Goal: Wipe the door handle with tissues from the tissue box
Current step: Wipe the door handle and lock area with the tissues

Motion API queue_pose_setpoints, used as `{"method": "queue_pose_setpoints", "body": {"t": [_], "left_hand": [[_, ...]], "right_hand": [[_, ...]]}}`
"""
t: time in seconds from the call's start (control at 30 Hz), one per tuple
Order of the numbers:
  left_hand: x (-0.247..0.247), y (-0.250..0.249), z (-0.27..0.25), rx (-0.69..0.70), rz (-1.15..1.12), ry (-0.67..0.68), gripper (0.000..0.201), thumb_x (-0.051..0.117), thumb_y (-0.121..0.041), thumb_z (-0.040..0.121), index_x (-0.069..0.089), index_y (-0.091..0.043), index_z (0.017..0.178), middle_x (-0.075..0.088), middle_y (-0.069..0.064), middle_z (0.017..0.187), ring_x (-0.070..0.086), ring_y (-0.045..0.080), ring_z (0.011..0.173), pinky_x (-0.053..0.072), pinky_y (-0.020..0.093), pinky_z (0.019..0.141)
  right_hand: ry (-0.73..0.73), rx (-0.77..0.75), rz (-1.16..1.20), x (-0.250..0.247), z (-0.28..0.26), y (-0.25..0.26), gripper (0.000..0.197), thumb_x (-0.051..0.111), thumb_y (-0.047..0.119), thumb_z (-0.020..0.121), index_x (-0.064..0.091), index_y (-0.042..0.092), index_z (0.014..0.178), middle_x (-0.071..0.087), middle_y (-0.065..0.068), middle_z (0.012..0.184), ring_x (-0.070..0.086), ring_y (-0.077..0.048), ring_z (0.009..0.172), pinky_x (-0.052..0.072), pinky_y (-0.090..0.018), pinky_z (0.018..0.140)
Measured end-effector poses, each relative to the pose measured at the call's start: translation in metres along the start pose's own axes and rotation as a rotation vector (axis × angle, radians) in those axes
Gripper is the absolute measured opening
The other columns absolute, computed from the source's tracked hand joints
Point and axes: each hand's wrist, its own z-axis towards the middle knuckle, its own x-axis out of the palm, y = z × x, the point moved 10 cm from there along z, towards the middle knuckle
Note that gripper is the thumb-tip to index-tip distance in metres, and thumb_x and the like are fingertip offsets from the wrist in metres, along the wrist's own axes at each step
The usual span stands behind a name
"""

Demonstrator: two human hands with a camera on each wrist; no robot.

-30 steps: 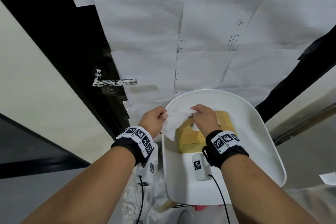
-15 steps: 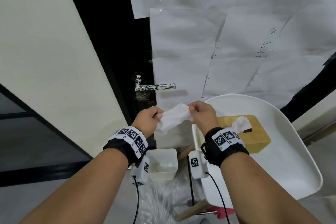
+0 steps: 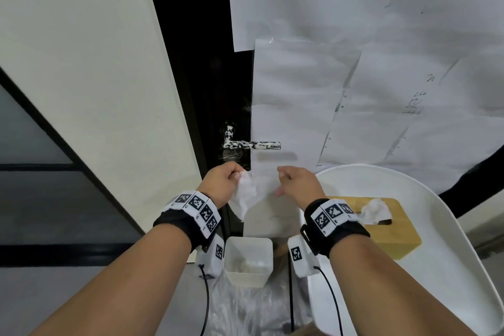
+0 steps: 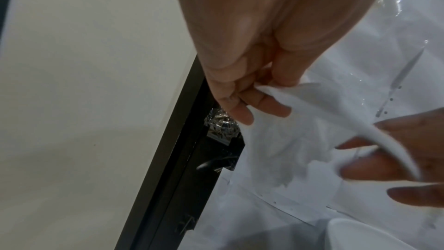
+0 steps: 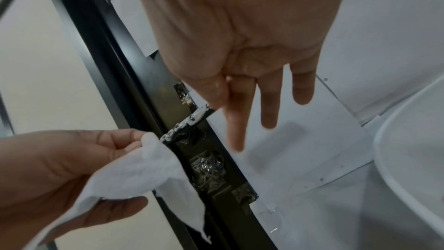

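Note:
A black lever door handle (image 3: 252, 145) smeared with white sits on the dark door edge, also seen in the right wrist view (image 5: 190, 121). Just below it, my left hand (image 3: 234, 176) pinches a crumpled white tissue (image 3: 249, 194) between thumb and fingers (image 4: 261, 92); the tissue (image 5: 144, 174) hangs down. My right hand (image 3: 282, 180) is beside the tissue with fingers (image 5: 269, 113) straight, holding nothing. A wooden tissue box (image 3: 395, 229), with a tissue sticking out of its slot, rests on a white chair (image 3: 409, 188) at right.
A small white bin (image 3: 248, 260) with crumpled tissues stands on the floor below my hands, on clear plastic sheeting. White paper sheets (image 3: 341, 76) cover the door right of the handle. A pale wall panel (image 3: 95, 76) is at left.
Both hands carried the tissue from the box leftward and up toward the door handle. The right hand has let go of the tissue; the left keeps hold.

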Motion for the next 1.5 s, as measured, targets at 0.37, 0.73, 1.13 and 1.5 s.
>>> {"method": "queue_pose_setpoints", "body": {"t": [0.37,0.73,1.13,1.5], "left_hand": [[0.018,-0.024,-0.003,0.068,-0.075,0.014,0.025,0.045,-0.004,0.095,0.062,-0.022,0.091,0.058,-0.003,0.077,0.051,0.008,0.068,0.043,0.017,0.066],[-0.022,-0.026,0.005,0.097,0.109,-0.081,0.012,0.055,-0.022,0.094,0.064,-0.016,0.089,0.063,-0.003,0.081,0.056,0.010,0.074,0.041,0.016,0.063],[-0.021,-0.002,0.023,0.054,0.283,0.044,0.027,0.048,-0.032,0.097,0.062,-0.009,0.095,0.059,0.003,0.086,0.054,0.019,0.081,0.037,0.027,0.071],[-0.050,-0.004,0.030,0.106,0.218,-0.106,0.013,0.059,-0.023,0.091,0.067,-0.017,0.101,0.067,0.000,0.098,0.062,0.015,0.092,0.046,0.025,0.082]], "right_hand": [[0.047,-0.180,0.021,0.002,-0.013,0.018,0.029,0.050,0.031,0.094,0.068,0.009,0.089,0.061,-0.009,0.083,0.059,-0.023,0.084,0.045,-0.034,0.080],[-0.128,-0.178,-0.024,-0.008,-0.012,0.053,0.013,0.053,0.018,0.092,0.054,0.018,0.079,0.048,0.007,0.066,0.051,-0.021,0.073,0.038,-0.026,0.068],[-0.086,-0.056,-0.034,0.002,-0.002,0.060,0.020,0.044,0.006,0.091,0.063,0.008,0.097,0.057,-0.004,0.087,0.052,-0.020,0.082,0.037,-0.023,0.070],[-0.274,-0.014,0.054,-0.034,-0.003,0.063,0.018,0.049,0.012,0.080,0.067,0.015,0.080,0.066,-0.003,0.079,0.061,-0.024,0.079,0.048,-0.027,0.070]]}}
